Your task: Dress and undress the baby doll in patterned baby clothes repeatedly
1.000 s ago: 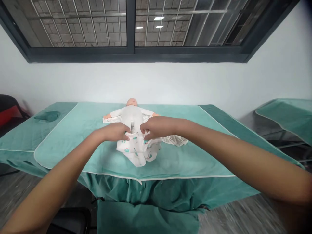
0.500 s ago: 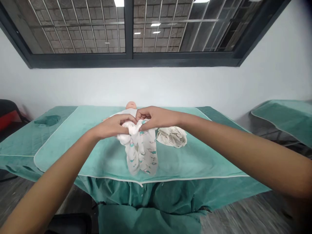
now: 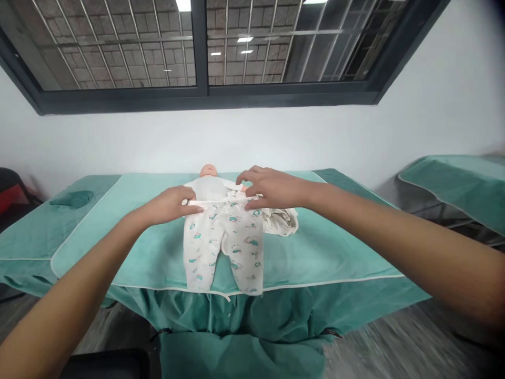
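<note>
A pair of white baby pants [image 3: 242, 247] with small green and dark prints hangs spread, waistband away from me and both legs toward me. My left hand [image 3: 169, 204] is closed on the left end of the waistband, thumb in front. My right hand [image 3: 272, 188] has its thumb on the right end of the waistband, its fingers curled above. Just behind the pants lies a baby doll [image 3: 208, 171] in a white top [image 3: 207, 188]; its lower body is hidden. Beside the right hand sits a crumpled cream cloth [image 3: 286, 221].
A light green cover [image 3: 150, 258] with white edging lies over a darker green padded table [image 3: 23, 231] against the wall. Another green-covered surface [image 3: 457, 179] stands at right. A dark chair [image 3: 106, 363] is at the lower left, and a barred window [image 3: 201, 95] is above.
The pants, bunched between my hands before, are now spread out with the waistband stretched straight. My hands have moved apart, and more of the doll's white top shows.
</note>
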`<state>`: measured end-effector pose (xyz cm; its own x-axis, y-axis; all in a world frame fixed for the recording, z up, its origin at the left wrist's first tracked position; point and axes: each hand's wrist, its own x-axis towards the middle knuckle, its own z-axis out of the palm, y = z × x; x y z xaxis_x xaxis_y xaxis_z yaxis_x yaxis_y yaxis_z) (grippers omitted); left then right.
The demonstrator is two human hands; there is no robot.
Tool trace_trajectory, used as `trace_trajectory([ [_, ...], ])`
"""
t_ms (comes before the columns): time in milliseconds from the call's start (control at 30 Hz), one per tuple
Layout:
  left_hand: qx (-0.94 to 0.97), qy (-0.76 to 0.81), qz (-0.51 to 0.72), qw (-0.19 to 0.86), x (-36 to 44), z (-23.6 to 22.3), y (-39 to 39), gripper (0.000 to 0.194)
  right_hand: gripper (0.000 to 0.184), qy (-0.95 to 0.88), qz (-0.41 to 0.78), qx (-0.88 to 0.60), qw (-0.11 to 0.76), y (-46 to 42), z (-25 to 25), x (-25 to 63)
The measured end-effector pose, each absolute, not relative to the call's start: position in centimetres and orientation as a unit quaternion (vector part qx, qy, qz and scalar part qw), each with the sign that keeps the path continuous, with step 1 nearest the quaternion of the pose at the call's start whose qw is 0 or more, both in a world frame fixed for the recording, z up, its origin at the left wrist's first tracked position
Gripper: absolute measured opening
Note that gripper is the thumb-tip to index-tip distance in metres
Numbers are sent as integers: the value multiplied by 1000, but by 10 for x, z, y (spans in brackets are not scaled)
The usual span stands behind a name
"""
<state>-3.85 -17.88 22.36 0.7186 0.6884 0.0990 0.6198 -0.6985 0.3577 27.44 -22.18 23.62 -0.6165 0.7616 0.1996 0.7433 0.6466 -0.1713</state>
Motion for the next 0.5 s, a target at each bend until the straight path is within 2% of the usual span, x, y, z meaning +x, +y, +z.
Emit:
trace_trajectory([
  [133,892,423,159,26,-39,207,-175,40,42,-850,147,-492,115,-217,219,284],
  [200,868,467,167,28,-36,202,-176,40,46,-829,216,-500,128,-217,215,279],
  [300,829,474,261,138,-25,199,-179,39,49,-799,303,-477,206,-220,214,259],
  [400,767,387,399,321,-9,195,-184,37,50,-760,389,-429,296,-220,211,229],
  [500,706,288,477,437,8,175,-190,65,47,-672,480,-369,425,-211,204,200],
])
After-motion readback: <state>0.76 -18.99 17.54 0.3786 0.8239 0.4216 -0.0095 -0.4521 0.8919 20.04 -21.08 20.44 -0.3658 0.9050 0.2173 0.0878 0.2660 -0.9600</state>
